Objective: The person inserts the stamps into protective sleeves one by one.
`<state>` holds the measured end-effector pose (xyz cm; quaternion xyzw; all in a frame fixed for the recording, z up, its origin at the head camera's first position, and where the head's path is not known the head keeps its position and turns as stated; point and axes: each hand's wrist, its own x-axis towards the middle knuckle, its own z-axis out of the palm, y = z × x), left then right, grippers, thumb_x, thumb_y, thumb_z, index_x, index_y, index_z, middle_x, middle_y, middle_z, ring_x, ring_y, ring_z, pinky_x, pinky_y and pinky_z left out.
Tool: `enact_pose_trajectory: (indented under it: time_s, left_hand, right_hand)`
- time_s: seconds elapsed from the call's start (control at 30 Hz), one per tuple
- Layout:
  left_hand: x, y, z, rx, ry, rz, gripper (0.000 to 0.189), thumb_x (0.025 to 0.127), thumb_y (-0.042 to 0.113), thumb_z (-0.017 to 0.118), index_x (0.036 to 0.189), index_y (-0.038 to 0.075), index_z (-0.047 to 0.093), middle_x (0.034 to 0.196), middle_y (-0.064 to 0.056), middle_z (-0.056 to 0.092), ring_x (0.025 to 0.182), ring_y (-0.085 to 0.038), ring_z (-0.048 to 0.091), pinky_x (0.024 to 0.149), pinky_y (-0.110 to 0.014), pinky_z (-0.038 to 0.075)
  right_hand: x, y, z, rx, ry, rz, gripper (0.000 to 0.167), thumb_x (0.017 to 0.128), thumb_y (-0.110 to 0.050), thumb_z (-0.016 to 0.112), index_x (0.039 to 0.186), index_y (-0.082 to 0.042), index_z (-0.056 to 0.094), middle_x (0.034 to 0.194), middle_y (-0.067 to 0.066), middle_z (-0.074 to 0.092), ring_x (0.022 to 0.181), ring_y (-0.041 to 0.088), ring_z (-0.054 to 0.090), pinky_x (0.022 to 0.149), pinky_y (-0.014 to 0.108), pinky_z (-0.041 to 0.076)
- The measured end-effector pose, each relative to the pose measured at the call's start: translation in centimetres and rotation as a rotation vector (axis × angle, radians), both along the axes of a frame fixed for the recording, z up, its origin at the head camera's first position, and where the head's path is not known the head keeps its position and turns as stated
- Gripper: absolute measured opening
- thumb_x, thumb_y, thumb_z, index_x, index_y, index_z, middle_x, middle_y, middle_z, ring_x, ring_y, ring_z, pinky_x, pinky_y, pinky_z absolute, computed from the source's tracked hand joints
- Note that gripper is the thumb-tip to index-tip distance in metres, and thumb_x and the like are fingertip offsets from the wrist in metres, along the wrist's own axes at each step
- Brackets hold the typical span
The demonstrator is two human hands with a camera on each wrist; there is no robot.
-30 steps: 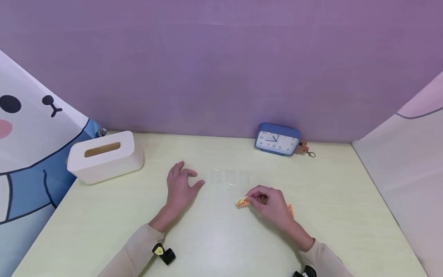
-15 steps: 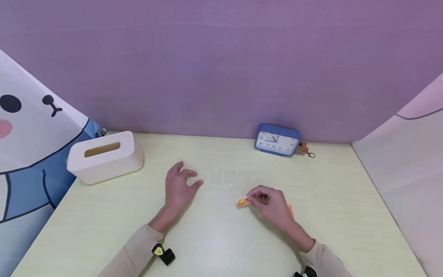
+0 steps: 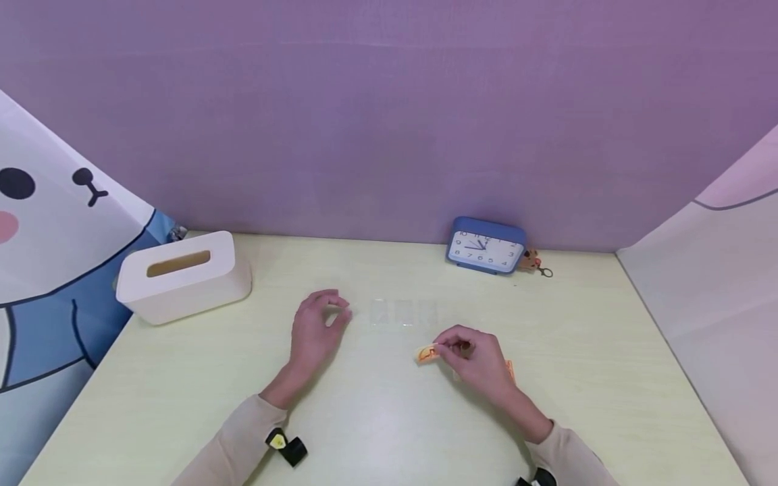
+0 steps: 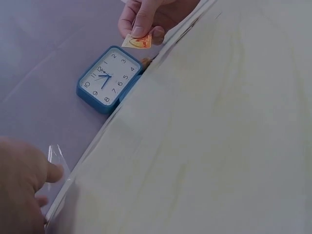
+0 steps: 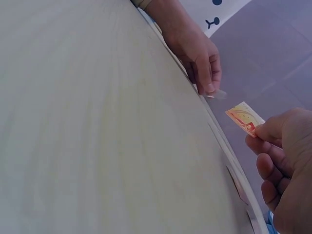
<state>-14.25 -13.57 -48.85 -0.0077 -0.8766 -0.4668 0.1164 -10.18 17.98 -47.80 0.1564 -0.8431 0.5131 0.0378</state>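
Observation:
My right hand (image 3: 477,358) pinches a small yellow and orange printed stamp (image 3: 427,354) between thumb and forefinger. The right wrist view shows the red design on the stamp (image 5: 244,118). My left hand (image 3: 313,334) is to the left, thumb and forefinger close together. At its thumb tip is a clear plastic sleeve (image 5: 218,94), which the left wrist view shows as a glinting clear sleeve (image 4: 57,158) beside the thumb. Between the hands, clear sleeves lie in a row, among them the middle sleeve (image 3: 404,312). Another orange printed piece (image 3: 510,369) is partly hidden under my right hand.
A white tissue box (image 3: 182,277) stands at the back left of the pale table (image 3: 377,432). Toward the back right is a blue alarm clock (image 3: 487,245), with a small brown keychain (image 3: 531,260) beside it. A purple wall (image 3: 389,135) rises behind the table.
My left hand's thumb and forefinger have drawn closer together, and the hand has shifted slightly left. My right hand has stayed in place with the stamp.

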Motion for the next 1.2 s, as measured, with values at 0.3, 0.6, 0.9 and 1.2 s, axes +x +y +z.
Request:
enact_pose_trajectory:
  time_s: [0.3,0.6,0.9,1.2]
  left_hand:
    - [0.6,1.6,-0.1,0.250,0.125,-0.121,0.017,0.097,-0.005,0.081,0.113,0.001,0.076,0.101,-0.009,0.080,0.094,-0.024,0.073,0.089,-0.025,0.060]
    - [1.6,3.4,-0.3,0.359,0.150,-0.221,0.028,0.098,-0.006,0.080,0.125,-0.003,0.071,0.102,-0.010,0.077,0.093,-0.023,0.074,0.085,-0.024,0.061]
    - [2.5,4.7,-0.5,0.397,0.157,-0.295,0.016,0.098,-0.008,0.076,0.112,-0.001,0.073,0.095,-0.009,0.074,0.088,-0.014,0.069,0.078,-0.024,0.059]
    - [3.2,5.4,-0.5,0.416,0.104,-0.315,0.006,0.100,0.001,0.080,0.105,0.004,0.078,0.094,-0.007,0.076,0.085,-0.013,0.067,0.075,-0.024,0.057]
  right_hand:
    - [-0.2,-0.6,0.3,-0.052,0.000,0.024,0.015,0.097,0.003,0.081,0.100,-0.011,0.080,0.092,-0.004,0.077,0.083,0.011,0.063,0.076,0.022,0.055]
    - [-0.4,-2.0,0.4,-0.125,-0.017,-0.033,0.013,0.097,0.005,0.080,0.099,-0.007,0.079,0.090,0.001,0.078,0.082,0.011,0.066,0.077,0.023,0.057]
    - [-0.8,-2.8,0.5,-0.275,-0.056,-0.035,0.014,0.095,0.010,0.079,0.102,-0.002,0.075,0.091,0.014,0.078,0.081,0.010,0.069,0.075,0.020,0.057]
    - [-0.8,-2.8,0.9,-0.326,-0.115,-0.078,0.027,0.095,0.011,0.079,0.122,0.008,0.075,0.094,0.006,0.079,0.081,0.010,0.070,0.076,0.019,0.058]
